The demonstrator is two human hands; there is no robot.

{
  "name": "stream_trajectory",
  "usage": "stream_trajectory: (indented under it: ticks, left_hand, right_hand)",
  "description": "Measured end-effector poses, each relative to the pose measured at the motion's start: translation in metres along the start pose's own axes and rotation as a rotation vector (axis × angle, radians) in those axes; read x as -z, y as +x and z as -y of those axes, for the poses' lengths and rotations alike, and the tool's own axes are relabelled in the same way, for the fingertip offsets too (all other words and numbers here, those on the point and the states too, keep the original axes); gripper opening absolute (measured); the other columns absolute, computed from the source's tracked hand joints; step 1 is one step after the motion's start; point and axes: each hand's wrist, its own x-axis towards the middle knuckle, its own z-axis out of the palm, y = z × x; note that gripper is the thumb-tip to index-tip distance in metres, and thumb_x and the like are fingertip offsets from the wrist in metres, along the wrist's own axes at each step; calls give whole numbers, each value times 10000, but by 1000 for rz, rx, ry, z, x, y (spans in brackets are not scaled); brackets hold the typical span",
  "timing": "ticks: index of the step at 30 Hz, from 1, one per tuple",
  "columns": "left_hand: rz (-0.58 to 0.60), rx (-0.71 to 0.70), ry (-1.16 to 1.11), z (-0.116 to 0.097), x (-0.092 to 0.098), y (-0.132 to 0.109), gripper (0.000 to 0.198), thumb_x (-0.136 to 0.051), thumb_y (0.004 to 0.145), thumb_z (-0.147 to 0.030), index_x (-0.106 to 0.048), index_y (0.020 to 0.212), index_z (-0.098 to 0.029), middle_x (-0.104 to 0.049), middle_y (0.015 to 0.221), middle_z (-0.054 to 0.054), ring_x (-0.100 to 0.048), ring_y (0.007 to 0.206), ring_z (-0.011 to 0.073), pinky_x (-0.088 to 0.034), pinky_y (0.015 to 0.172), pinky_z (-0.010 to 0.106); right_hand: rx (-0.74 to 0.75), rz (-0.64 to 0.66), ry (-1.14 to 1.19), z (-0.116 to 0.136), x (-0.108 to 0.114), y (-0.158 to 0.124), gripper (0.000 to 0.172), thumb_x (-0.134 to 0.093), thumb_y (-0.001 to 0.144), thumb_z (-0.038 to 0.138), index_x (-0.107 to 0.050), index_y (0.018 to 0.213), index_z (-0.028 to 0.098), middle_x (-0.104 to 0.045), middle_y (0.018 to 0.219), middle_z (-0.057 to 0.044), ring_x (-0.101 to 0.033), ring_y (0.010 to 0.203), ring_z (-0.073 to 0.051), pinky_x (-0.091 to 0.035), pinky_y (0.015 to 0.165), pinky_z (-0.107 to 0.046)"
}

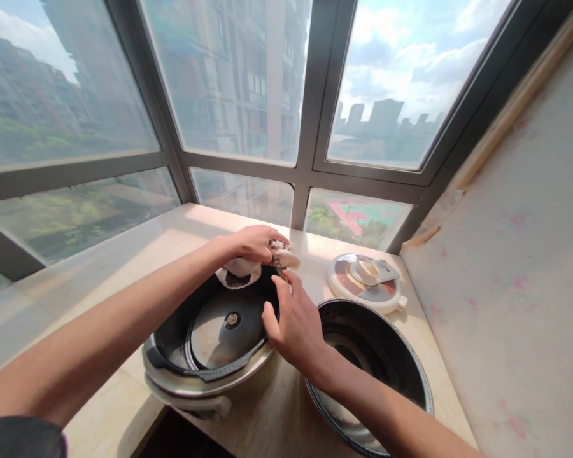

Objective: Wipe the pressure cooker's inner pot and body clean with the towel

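A pale cloth with dark patches (241, 272) is bunched in my left hand (256, 244), whose fingers are closed on it at the far rim of an electric cooker body (210, 389). Part of the cloth hangs over the rim into the cooker. Inside the cooker a round heating plate (210, 337) with a central button lies exposed. My right hand (296, 321) is at the cooker's right rim, fingers apart and slightly bent; whether it presses on the rim I cannot tell. Under my right forearm stands a dark inner pot (413, 375), out of the cooker.
A round white and brown cooker lid (351, 287) lies behind the inner pot. Everything stands on a pale stone sill (172, 245). Framed windows (305, 127) rise behind it, and a flowered wall (510, 286) borders the right side.
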Motion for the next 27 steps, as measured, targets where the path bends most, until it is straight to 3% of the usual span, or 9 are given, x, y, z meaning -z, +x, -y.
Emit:
stream_trajectory:
  ticks: [3, 6, 11, 16, 20, 23, 25, 27]
  left_hand:
    - [28, -19, -43, -14, -1, 6, 669, -626, 564, -159, -747, 1216, -246, -731, 1103, 37, -647, 989, 235, -461, 811, 258]
    - [27, 53, -188, -20, -3, 8, 633, -627, 530, -124, -782, 1135, -227, -734, 974, 11, -644, 899, 208, -461, 758, 244]
    - [44, 130, -382, -23, 0, 6, 589, -576, 490, -85, -801, 1029, -160, -690, 770, -18, -609, 761, 177, -429, 630, 227]
    - [115, 53, -257, -31, 13, 5, 556, -578, 497, -109, -810, 995, -193, -695, 753, -14, -601, 741, 174, -423, 633, 240]
    - [179, 15, -42, -44, 23, 7, 423, -604, 571, -201, -815, 934, -249, -694, 706, 1, -600, 707, 190, -401, 607, 270]
    - [204, 4, -13, -50, 28, 6, 407, -618, 587, -210, -817, 938, -267, -684, 684, -6, -589, 672, 186, -389, 583, 272]
    - [240, 11, -53, -53, 31, 4, 496, -648, 552, -169, -814, 1007, -275, -700, 726, -16, -599, 694, 183, -400, 589, 260]
    - [297, 24, -104, -58, 35, 2, 583, -672, 512, -125, -806, 1060, -275, -721, 787, -20, -613, 732, 183, -413, 598, 245]
  right_hand:
    - [51, -52, -4, 1, 1, -2, 455, -524, 897, 238, -583, 1304, 42, -499, 1383, -246, -489, 1306, -354, -462, 1081, -489]
    - [95, -93, -17, 1, 1, -5, 433, -526, 886, 222, -577, 1287, 68, -442, 1437, -237, -422, 1367, -356, -433, 1098, -505]
    - [138, -123, -91, -1, 3, -7, 540, -515, 879, 209, -473, 1399, 73, -337, 1536, -242, -315, 1444, -368, -384, 1109, -550]
    - [188, -114, -87, -2, 4, -7, 620, -513, 874, 208, -380, 1463, 67, -293, 1553, -240, -248, 1485, -356, -313, 1168, -545]
    - [145, -135, 13, -12, 4, -8, 696, -520, 869, 203, -268, 1510, 97, -319, 1543, -231, -278, 1478, -317, -352, 1161, -518]
    - [87, -181, 133, -29, 13, -4, 672, -508, 918, 233, -230, 1521, 131, -347, 1538, -220, -307, 1480, -280, -352, 1173, -505]
    - [-3, -175, 210, -43, 24, 3, 631, -521, 939, 291, -283, 1498, 123, -385, 1521, -226, -342, 1461, -292, -335, 1178, -522]
    - [-107, -43, 325, -58, 36, 13, 562, -546, 936, 352, -405, 1428, 119, -490, 1449, -205, -438, 1385, -304, -350, 1156, -523]
